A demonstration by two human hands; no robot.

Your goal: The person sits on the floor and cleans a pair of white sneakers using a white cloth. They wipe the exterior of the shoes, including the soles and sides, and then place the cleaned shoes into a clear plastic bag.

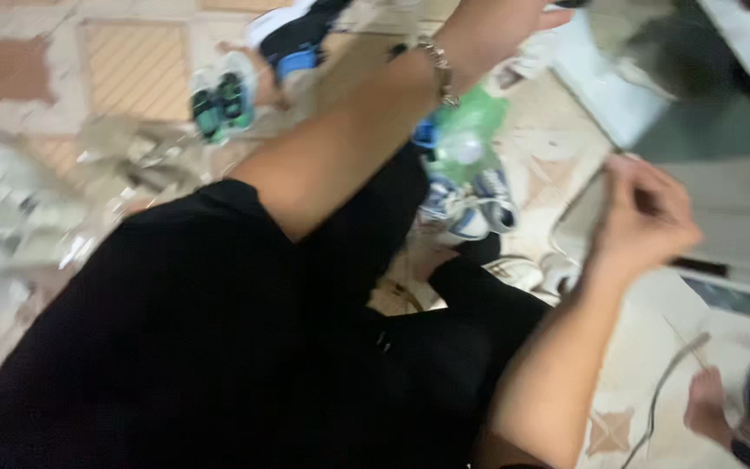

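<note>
Motion-blurred head view. Right hand (pixel 644 217) w/ fingers curled, pinching edge of thin pale grey flat piece (pixel 585 217), maybe a shoe insole, can't tell for sure. Left hand (pixel 514 22) mostly cut off at top edge, silver chain bracelet (pixel 444 74) on wrist; grip can't tell. For a clean hold, judge: keep pinch near edge, steady the piece. Left of the pinch: small blue-white shoes (pixel 470 208), green plastic bag (pixel 470 130). No labels readable.

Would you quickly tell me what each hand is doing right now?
Left hand: mostly out of frame; cannot be told.
Right hand: closed, pinching a thin pale sheet.
</note>
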